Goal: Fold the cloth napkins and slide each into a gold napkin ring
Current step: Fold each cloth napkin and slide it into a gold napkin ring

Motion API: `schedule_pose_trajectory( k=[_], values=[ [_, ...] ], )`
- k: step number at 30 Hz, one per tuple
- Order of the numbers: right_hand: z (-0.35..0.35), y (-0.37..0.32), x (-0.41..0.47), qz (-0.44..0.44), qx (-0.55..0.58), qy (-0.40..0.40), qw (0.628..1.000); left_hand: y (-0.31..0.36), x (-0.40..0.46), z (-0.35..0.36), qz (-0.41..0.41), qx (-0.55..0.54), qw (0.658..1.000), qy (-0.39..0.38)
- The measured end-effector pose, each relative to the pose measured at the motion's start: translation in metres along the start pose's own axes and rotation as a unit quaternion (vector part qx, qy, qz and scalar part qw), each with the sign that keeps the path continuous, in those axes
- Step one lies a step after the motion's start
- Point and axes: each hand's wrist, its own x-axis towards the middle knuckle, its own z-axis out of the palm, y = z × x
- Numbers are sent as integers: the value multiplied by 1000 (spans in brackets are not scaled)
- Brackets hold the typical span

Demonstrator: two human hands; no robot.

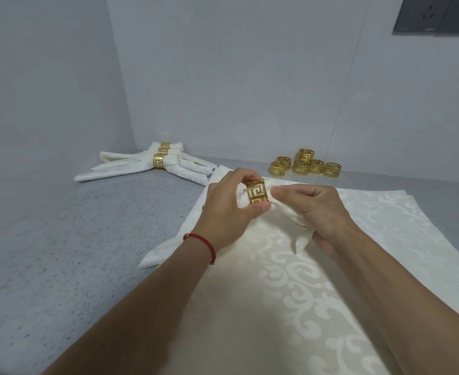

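One gold napkin ring (258, 194) with a cut-out key pattern sits between the person's two hands, raised a little above the counter. The left hand (227, 209) pinches it, thumb under the lower rim and fingertips curled over the top. A folded cream napkin (282, 215) is threaded through the ring. Its gathered end pokes out on the left side of the ring, and the rest trails to the right. The right hand (320, 209) grips that trailing part just beside the ring, fingers curled round the cloth, with a loose tip hanging below the palm. A red cord bracelet (204, 240) circles the left wrist.

Beneath the hands lies a stack of flat cream napkins (317, 307) with a pale scroll pattern, spread over the grey speckled counter (60, 253). Farther back on the right, near the wall, six spare gold rings (305, 165) stand clustered, one stacked on another. Well apart on the left, finished napkins (144, 165) lie fanned out, each already banded by a gold ring.
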Motion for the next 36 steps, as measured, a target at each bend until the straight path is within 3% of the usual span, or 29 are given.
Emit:
schedule_pose_trajectory(
  k=[14,21,26,30,33,36],
  values=[
    [1,-3,0,-30,10,3,1000,7,-1,-10,-46,-132,990,-35],
    [2,-1,1,-50,-4,4,999,9,-3,-11,-50,-165,985,-7],
    [0,0,1,-20,33,17,999,6,-5,-11,-44,-155,987,-22],
    [-2,3,2,-17,44,28,999,4,-4,-10,-33,-69,997,-25],
    [-12,1,5,-68,-92,1,993,4,-6,-13,-26,-32,999,-25],
    [-18,-3,7,-144,-341,-39,928,7,-6,-12,0,-14,1000,-28]
  ],
)
